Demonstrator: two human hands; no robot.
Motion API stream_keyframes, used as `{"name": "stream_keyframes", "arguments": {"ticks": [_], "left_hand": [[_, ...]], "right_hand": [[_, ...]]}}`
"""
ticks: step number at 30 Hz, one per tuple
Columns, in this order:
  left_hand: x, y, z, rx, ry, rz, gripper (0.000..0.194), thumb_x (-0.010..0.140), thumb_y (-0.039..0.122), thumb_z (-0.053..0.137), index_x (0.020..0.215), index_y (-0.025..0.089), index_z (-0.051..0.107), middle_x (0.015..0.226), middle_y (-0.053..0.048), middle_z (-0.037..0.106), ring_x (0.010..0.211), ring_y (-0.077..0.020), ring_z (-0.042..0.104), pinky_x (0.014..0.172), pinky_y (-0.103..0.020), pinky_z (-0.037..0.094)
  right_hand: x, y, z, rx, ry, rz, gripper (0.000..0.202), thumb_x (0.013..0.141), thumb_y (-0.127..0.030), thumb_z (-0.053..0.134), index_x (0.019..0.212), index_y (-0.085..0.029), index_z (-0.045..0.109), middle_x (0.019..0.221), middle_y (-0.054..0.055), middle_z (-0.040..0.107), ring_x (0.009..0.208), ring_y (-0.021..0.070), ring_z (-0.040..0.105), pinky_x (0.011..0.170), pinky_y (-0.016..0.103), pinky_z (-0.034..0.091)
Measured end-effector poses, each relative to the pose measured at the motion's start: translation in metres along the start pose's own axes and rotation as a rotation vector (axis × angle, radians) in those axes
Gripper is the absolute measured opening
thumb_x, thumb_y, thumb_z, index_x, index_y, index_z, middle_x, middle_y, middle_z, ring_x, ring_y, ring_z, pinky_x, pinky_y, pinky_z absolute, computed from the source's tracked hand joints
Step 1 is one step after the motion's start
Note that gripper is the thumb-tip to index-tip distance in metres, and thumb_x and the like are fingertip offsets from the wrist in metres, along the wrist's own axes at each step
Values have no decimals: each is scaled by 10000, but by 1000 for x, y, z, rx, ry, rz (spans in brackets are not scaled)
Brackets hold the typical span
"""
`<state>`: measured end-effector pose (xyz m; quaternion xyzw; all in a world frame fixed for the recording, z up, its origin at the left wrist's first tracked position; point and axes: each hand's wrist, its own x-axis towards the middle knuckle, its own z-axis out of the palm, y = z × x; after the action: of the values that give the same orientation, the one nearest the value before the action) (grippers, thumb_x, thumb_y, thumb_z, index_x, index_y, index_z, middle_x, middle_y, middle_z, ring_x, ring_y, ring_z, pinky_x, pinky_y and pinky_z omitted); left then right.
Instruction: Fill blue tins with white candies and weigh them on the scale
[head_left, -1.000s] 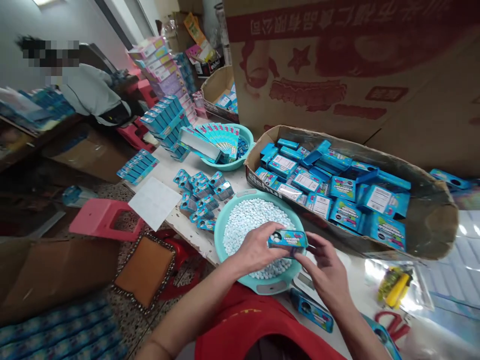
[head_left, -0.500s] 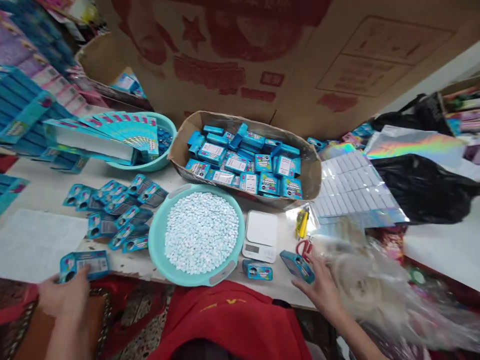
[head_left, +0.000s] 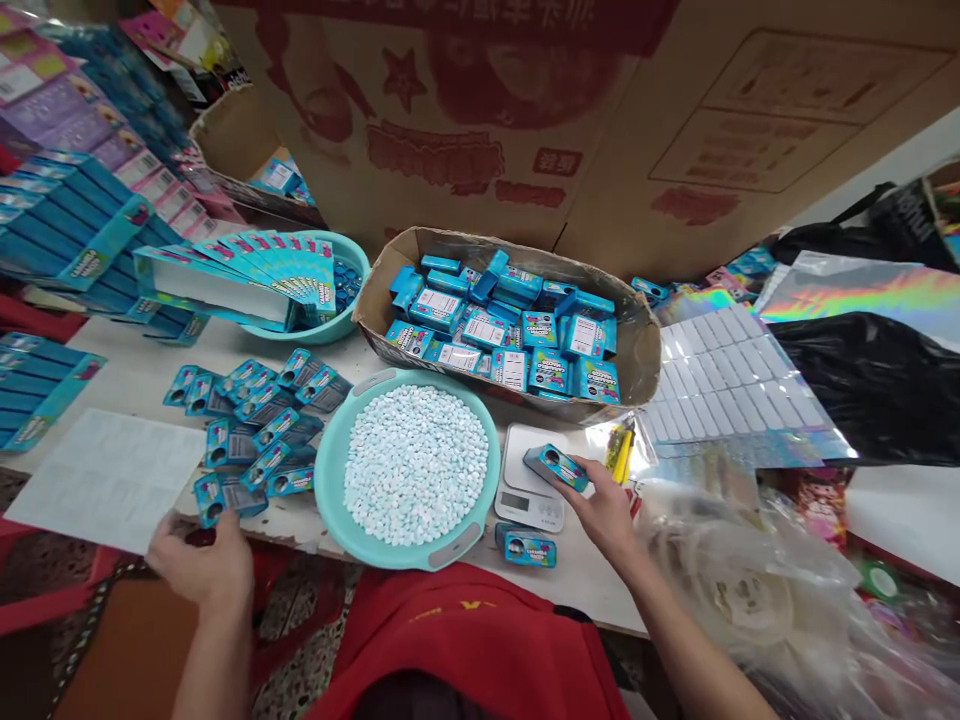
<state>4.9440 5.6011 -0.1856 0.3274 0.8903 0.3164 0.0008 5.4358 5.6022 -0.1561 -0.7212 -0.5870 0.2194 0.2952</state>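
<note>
My right hand [head_left: 607, 515] grips a small blue candy box [head_left: 559, 467] at its lower right end, over the white digital scale [head_left: 517, 462]. Whether that box touches the scale plate I cannot tell. Another blue box [head_left: 526, 546] lies just in front of the scale. My left hand [head_left: 202, 560], fingers apart and slightly blurred, is close to a blue box [head_left: 229, 498] at the front of a group of similar boxes [head_left: 262, 405]. Between my hands sits a turquoise basin [head_left: 330, 470] full of small pale candies [head_left: 416, 465].
Behind the basin stands an open carton [head_left: 645, 372] of blue boxes. A yellow cutter [head_left: 622, 455] lies right of the scale, near a label sheet [head_left: 720, 380] and clear plastic [head_left: 750, 580]. White paper [head_left: 105, 480] lies at left; folded blue cartons [head_left: 232, 285] rest over another basin [head_left: 356, 315].
My right hand has carried its box up and left over the scale. My left hand has moved right, and the box it held is now with the group, the fingers off it.
</note>
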Motion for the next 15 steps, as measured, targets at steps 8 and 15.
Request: {"name": "stream_keyframes", "arguments": {"ticks": [8, 15], "left_hand": [[-49, 63, -8, -81, 27, 281, 416, 773, 366, 602, 1126, 148, 573, 1157, -158, 576, 1153, -321, 484, 991, -523, 362], [-91, 102, 17, -276, -369, 677, 217, 867, 302, 494, 989, 173, 618, 959, -74, 659, 927, -198, 609, 873, -342, 469]], "right_hand": [[-21, 21, -3, 118, 132, 199, 623, 771, -601, 536, 1207, -157, 513, 1179, 166, 548, 1031, 282, 551, 861, 473, 462], [-32, 32, -6, 174, 150, 331, 519, 782, -562, 476, 1096, -161, 575, 1132, 168, 587, 955, 265, 581, 777, 433, 504]]}}
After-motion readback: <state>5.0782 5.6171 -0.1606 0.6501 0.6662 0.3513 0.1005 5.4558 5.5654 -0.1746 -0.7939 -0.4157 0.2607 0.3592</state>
